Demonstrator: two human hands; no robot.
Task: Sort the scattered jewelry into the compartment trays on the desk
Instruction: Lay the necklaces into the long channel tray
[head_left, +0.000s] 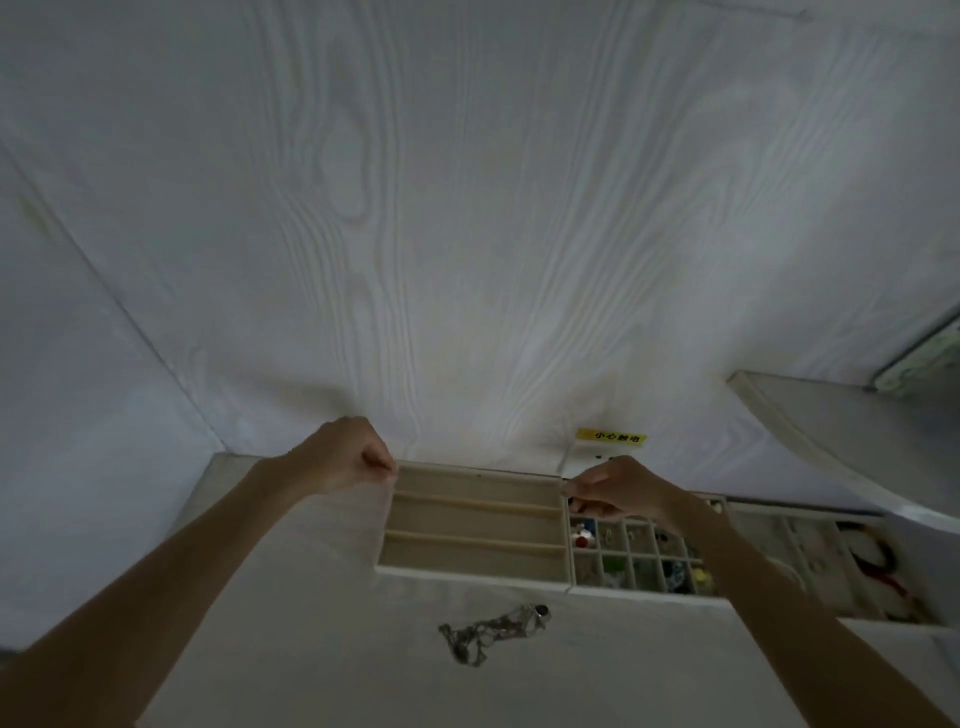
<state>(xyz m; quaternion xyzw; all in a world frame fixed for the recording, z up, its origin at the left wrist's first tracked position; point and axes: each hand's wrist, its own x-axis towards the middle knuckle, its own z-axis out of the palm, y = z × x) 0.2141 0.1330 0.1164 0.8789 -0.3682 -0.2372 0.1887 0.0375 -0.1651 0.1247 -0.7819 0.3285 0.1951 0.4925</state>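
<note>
Currently, head view: a person is reaching both bare hands over a pale desk (322, 649) toward its far edge, where compartment trays are lining up against a white wood-grain wall (467, 234).
Left hand (345, 460): fingers are curling tightly at the far left corner of the long-slot tray (475, 564); something fine may be pinched there, but it is too small to tell.
Right hand (615, 491): fingertips are pressing together in a pinch at the far right corner of the same tray; what they are pinching cannot be told either.
Work done: the grid tray (636, 571), touching the long-slot tray's right side, is already carrying small coloured pieces in several cells, and a third tray (810, 566) further right is holding red and white items.
Work left: the long-slot tray's three channels are looking bare, and a tangled silver chain (493, 631) is lying loose on the desk just in front of it, so sorting appears partly finished.
Edges: trays are sitting flush with the wall, leaving no room behind them; a yellow warning label (612, 436) is sitting on the wall just beyond the right hand.
Open room: the desk in front of the trays is offering wide space around the chain, while a white shelf (831, 431) is crowding the right side.
</note>
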